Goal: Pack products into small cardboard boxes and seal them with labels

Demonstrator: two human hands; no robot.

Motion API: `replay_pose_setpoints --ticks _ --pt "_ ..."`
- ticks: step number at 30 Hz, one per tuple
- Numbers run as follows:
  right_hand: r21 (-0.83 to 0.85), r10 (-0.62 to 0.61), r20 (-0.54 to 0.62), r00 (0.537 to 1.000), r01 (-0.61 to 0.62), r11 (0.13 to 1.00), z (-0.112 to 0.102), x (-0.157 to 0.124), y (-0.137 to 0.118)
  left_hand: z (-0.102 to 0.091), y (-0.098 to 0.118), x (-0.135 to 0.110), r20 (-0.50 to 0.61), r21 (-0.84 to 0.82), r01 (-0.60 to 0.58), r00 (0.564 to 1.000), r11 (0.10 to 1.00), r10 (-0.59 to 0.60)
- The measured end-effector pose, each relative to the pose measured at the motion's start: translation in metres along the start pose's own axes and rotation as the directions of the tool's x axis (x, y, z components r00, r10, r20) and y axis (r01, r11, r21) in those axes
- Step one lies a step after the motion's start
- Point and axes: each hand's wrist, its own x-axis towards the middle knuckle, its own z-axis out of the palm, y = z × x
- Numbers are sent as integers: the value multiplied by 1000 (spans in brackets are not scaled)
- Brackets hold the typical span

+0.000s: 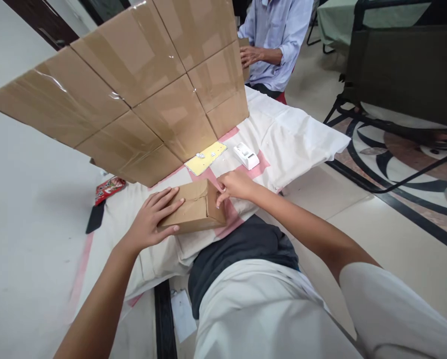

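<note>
A small brown cardboard box [193, 207] lies at the near edge of the cloth-covered table, its lid closed and a crease or tear visible on top. My left hand [158, 214] rests on the box's left part, fingers spread flat over the top and thumb along the near edge. At the box's right end is my right hand [234, 187], its fingers curled together in a pinch close to the end face. Whatever lies between those fingertips is hidden or too small to name.
A tall taped cardboard panel [144, 94] stands behind the box. Before it lie a yellow card [204, 162] with small pieces on it and a white device [246, 155]. A red packet [109, 189] and dark flat object [95, 218] sit left. Another person [272, 50] sits beyond.
</note>
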Motion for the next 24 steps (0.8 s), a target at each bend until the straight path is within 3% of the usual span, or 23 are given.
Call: replay_pose_setpoints --ticks 5,8,12,17,19,20,22,24 --pt "30 129 -102 986 -126 992 6 -16 23 0 1 -1 -18 13 2 1000 1000 -2" --pt "323 141 -186 972 -75 943 16 -37 27 1 2 -1 -23 14 12 1000 1000 -11" --pt "676 151 -259 954 68 733 40 -41 16 2 1 0 -38 12 16 999 1000 -16" --pt "872 21 -58 998 41 488 54 -26 -14 5 -6 -5 -65 8 -8 998 1000 8" --pt "858 -10 -2 1000 7 513 55 -31 -31 8 -10 -7 -79 12 -30 996 999 31" --pt "820 14 -7 1000 -3 573 56 -36 -40 9 -12 -7 -85 16 -43 995 999 44" --pt "719 99 -55 994 -29 695 59 -46 -57 10 -14 -5 -95 32 -71 993 997 74" --pt "673 165 -147 975 -23 740 60 -57 -65 7 -15 -4 -145 68 -67 986 995 77"
